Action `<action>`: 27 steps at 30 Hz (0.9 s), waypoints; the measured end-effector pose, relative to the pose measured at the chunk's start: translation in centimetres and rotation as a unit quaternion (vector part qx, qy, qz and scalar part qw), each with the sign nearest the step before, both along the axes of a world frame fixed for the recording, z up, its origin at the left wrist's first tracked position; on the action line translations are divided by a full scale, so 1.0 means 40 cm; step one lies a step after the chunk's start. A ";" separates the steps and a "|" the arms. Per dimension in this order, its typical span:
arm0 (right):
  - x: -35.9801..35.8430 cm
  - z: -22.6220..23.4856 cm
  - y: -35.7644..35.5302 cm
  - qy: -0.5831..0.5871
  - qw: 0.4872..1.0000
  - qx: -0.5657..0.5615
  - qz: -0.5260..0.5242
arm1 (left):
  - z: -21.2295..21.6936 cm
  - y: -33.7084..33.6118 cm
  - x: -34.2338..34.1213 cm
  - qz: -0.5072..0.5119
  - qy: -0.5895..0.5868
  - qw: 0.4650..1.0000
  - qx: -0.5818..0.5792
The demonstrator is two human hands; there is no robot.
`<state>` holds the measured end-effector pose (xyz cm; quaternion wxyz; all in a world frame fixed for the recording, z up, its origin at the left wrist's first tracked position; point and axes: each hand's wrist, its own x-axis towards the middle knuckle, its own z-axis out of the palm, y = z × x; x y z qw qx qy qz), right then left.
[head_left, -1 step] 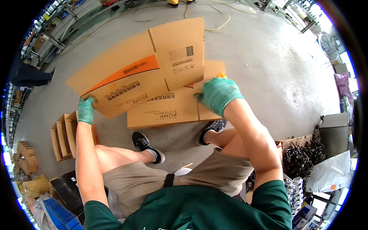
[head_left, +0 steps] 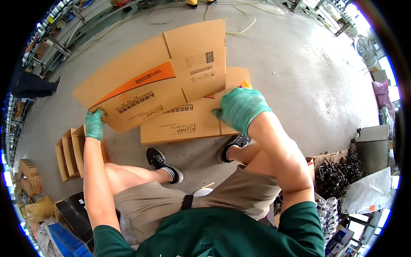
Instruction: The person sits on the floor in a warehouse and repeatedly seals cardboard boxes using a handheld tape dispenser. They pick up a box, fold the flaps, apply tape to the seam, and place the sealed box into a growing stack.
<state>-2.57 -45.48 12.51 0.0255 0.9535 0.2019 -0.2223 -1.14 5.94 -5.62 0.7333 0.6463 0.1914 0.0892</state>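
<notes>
A flat cardboard sheet with an orange band and dark print hangs tilted in front of the person, its left end lower than its right. The left hand, in a green glove, grips its lower left corner, fingers closed on the edge. A second cardboard piece lies flat just beyond the feet, partly covered in view by the raised one; whether the two touch cannot be told. Over its right part is the right hand, gloved alike and curled into a fist, with a small orange object poking out at the top; the rest of that object is hidden.

Below the cardboard are the person's black shoes, set apart on the grey floor. Beside the left forearm stands a set of open cardboard dividers. Nearer the body on that side are a black box and a blue box. To the right are a heap of black parts, a clear plastic bag and stacked silver rings. Farther off, a pale hose curves over the floor, and a co-worker's dark trouser leg shows at the left.
</notes>
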 end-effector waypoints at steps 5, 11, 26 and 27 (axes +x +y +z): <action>-0.120 0.167 0.045 -0.053 0.971 0.030 0.230 | -0.016 0.058 -0.009 0.020 -0.010 1.000 -0.002; -0.218 0.277 0.100 -0.060 0.917 0.178 0.352 | 0.033 -0.015 0.005 -0.001 -0.015 1.000 -0.005; -0.249 0.245 0.210 -0.129 0.863 0.268 0.409 | 0.089 0.035 0.039 0.004 0.025 0.980 0.197; -0.244 0.221 0.238 -0.122 0.852 0.276 0.428 | 0.032 0.091 0.006 0.028 0.064 0.974 0.214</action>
